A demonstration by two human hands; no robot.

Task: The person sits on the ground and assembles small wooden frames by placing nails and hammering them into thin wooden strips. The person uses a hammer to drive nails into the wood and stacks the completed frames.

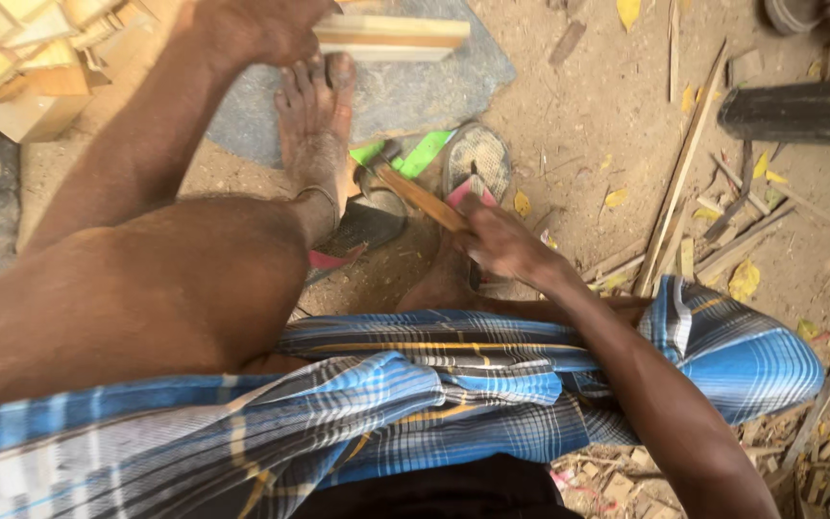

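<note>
The work seems to be at the hammering step: the right hand [503, 242] is closed around the wooden handle of a small hammer with a dark metal head [413, 189], held low above the sandals, while the left hand [256, 29] presses with closed fingers on a pale flat wooden strip [391, 37] lying on the grey stone slab [434, 91]. In my judgement the next move calls for bringing the hammer up to the strip, well apart from it now, and keeping the strip steady under the left hand.

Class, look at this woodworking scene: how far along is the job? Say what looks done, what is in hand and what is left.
Done: finished-looking wooden frames are stacked at upper left. In hand: the left hand steadies a wooden piece on the stone slab, and the right hand grips a hammer. Left: loose wooden strips lie unused on the ground.
</note>
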